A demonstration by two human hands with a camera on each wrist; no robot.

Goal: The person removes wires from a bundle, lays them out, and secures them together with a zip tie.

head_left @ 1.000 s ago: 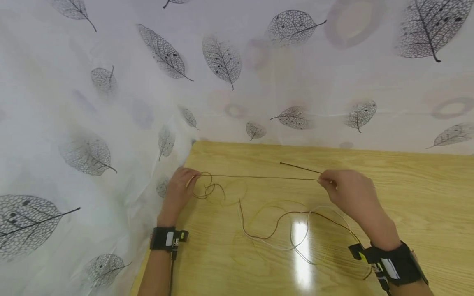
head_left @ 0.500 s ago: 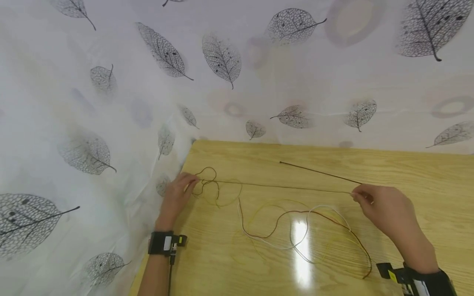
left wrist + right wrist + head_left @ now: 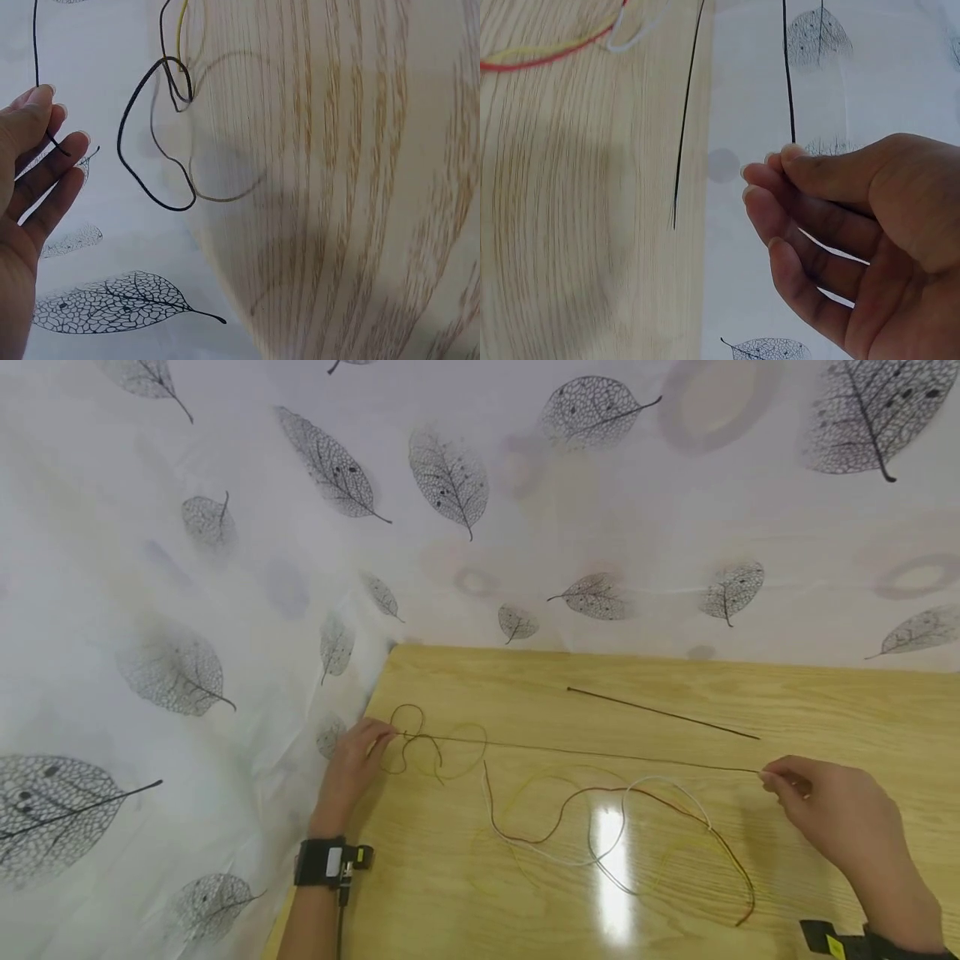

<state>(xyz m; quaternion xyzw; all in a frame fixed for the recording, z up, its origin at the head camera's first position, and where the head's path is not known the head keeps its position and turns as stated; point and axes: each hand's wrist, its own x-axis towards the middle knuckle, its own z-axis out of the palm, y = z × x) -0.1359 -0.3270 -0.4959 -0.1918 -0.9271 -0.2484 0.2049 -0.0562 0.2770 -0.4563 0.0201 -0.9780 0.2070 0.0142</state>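
Dark wire pulled taut across the wooden table, left hand pinching its looped end at the table's left edge, right hand pinching the other end, likely to straighten it.

Bright, even light fell from overhead; a white glare streak lay on the tabletop near its front edge. Shadows were soft. Both wrist views bent the wood grain, with slight blur.
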